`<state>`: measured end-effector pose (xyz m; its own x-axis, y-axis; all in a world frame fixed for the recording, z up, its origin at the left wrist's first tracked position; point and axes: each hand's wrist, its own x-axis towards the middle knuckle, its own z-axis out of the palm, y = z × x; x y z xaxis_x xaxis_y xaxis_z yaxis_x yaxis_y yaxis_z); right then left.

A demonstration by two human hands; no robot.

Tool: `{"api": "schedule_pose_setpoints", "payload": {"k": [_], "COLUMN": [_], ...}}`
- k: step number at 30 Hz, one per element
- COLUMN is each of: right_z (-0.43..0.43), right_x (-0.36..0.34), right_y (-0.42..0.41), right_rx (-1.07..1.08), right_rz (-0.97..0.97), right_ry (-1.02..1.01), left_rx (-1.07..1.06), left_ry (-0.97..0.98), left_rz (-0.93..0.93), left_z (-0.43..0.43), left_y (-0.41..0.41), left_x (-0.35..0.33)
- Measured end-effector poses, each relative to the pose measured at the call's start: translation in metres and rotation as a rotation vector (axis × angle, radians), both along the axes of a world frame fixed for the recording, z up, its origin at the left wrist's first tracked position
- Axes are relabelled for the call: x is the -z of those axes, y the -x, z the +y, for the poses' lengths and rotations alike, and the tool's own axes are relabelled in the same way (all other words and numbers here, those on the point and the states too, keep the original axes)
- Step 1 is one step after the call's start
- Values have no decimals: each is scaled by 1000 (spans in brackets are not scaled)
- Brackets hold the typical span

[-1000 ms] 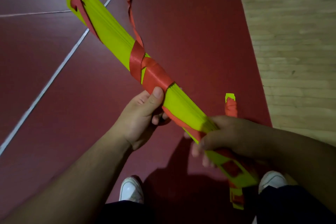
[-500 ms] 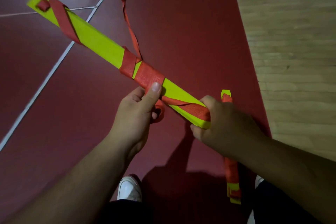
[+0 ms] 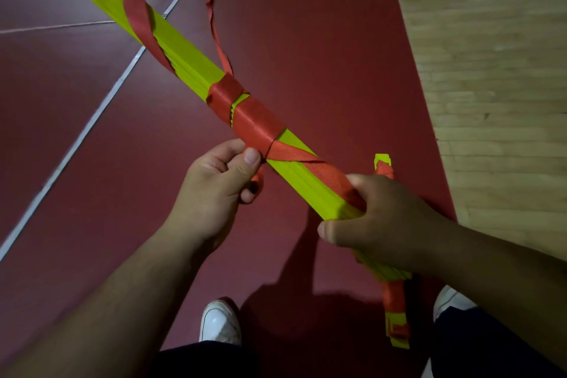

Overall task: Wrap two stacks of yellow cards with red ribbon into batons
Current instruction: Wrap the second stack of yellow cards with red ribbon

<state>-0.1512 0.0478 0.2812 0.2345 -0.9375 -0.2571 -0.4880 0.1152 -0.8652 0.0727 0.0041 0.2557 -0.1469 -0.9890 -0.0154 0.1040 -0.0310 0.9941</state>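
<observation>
The long stack of yellow cards (image 3: 193,64) slants in the air above the red mat (image 3: 306,40), half bound in red ribbon (image 3: 257,123). The left hand (image 3: 211,193) pinches the ribbon at the stack's middle (thumb on top). The right hand (image 3: 386,221) grips its near end, fingers curled round. A wrapped baton (image 3: 395,310) lies on the mat below that end.

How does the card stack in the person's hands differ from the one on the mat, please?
The held stack is up in the left hand and right hand, slanted; the floor stack lies on the red mat, pointing straight away. The held stack's ribbon tail trails loose; none shows on the floor stack. Both are yellow, wrapped in red.
</observation>
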Motion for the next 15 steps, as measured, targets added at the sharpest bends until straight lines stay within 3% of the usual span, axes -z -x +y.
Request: {"api": "schedule_pose_setpoints", "payload": {"k": [4, 7, 10, 12, 15], "right_z": [4, 7, 9, 8, 0], "right_x": [-7, -8, -5, -4, -9], "right_y": [-1, -1, 0, 1, 1], "right_rx": [-32, -70, -199, -294, -315], "right_rz": [-216, -356, -496, -610, -549], "right_ry": [-157, -308, -501, -646, -689], "left_rx": [24, 186, 283, 231, 157], "left_ry": [-18, -11, -86, -148, -140], "left_rz": [64, 95, 133, 162, 187], "left_z": [-6, -7, -2, 1, 2], "left_y": [-4, -2, -2, 0, 4], "left_x": [4, 3, -2, -1, 0]}}
